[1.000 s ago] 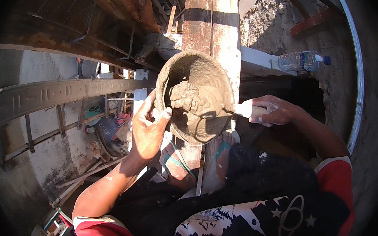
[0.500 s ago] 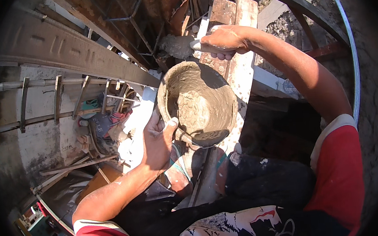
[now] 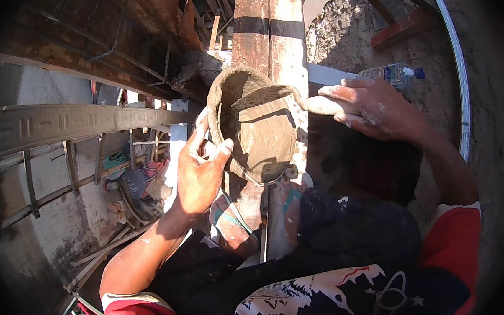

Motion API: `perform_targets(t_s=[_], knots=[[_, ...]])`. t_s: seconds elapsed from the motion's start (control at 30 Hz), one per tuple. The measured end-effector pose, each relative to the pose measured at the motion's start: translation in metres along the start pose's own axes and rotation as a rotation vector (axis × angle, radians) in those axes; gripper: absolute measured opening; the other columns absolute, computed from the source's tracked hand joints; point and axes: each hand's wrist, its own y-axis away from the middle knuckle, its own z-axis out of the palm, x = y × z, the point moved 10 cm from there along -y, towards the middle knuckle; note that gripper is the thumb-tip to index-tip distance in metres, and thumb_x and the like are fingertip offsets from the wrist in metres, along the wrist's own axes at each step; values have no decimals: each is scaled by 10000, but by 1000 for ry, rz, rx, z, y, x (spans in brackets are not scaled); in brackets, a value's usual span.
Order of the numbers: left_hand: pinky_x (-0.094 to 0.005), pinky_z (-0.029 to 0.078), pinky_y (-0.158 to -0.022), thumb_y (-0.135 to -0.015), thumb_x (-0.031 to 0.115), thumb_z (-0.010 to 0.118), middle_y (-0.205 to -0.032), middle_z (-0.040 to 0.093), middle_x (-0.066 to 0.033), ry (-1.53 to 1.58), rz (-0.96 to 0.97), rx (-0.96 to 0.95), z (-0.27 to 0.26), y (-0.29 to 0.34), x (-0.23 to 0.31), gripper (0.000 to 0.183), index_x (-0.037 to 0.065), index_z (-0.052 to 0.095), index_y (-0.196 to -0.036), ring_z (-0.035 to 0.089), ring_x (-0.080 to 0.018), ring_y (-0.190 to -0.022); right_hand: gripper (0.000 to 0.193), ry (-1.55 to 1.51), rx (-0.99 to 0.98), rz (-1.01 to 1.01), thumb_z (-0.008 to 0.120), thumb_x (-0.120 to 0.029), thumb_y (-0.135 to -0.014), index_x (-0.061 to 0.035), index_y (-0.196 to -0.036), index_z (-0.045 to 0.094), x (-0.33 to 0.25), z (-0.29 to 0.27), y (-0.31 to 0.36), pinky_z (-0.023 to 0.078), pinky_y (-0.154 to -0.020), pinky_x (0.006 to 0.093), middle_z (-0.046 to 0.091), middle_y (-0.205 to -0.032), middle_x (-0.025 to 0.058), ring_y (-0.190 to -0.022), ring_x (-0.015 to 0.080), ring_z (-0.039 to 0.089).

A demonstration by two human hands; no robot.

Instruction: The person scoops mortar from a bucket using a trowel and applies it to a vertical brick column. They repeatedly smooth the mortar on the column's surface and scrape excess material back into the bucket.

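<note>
A round bucket [image 3: 223,91] caked with grey mortar is tilted in front of me, above the planks. My left hand [image 3: 199,172] grips its left rim, with the thumb over the edge and the fingers outside. Wet mortar [image 3: 267,141] lies inside, partly in shadow. My right hand [image 3: 372,108] is closed around the pale handle of a trowel [image 3: 318,105] on the right side of the bucket. The trowel's mortar-covered blade reaches over the rim into the bucket; its tip is hard to make out against the mortar.
Worn wooden planks [image 3: 287,42] run away from me beneath the bucket, and my sandalled feet [image 3: 233,224] stand at their near end. A plastic bottle [image 3: 396,75] lies beyond my right hand. A long metal beam [image 3: 83,118] crosses at left. A dark gap [image 3: 359,167] opens right of the planks.
My right hand has brought the trowel from beyond the bucket back toward me and right, and its blade is now in the bucket. My left hand still holds the rim; the view has shifted.
</note>
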Motion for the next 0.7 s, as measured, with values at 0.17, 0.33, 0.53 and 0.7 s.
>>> perform_targets(t_s=[0.17,0.33,0.53,0.7], knots=[[-296,418,-1079,-953,26,645,-1410,579,-114,-178,-120,-84,24,-6,-6,589,-32,423,-1495,546,-130,-1232,279,243,382,-283,629,-182,-857,-137,-1123,703,-30,102,0,540,-721,363,624,-1166,81,-950,255,610],[-325,396,-1120,-954,-7,624,-1436,555,-128,-129,-90,-58,22,0,-6,611,-57,378,-1511,527,-175,-1294,265,281,74,-117,646,-163,-852,-166,-1110,708,-13,96,18,548,-715,372,600,-1163,89,-899,248,623],[-326,397,-1058,-929,33,661,-1335,569,-148,-373,-112,-27,61,6,11,577,-70,454,-1458,504,-167,-1218,192,77,31,-29,627,-165,-877,-98,-1047,684,2,127,-10,515,-601,450,658,-979,174,-719,323,674],[-352,489,-999,-895,37,688,-1224,691,-244,-614,16,-103,80,27,15,514,-80,543,-1374,645,-188,-1125,319,-177,-138,-75,707,-336,-881,-34,-984,685,35,136,-6,547,-632,439,694,-797,202,-722,339,707]])
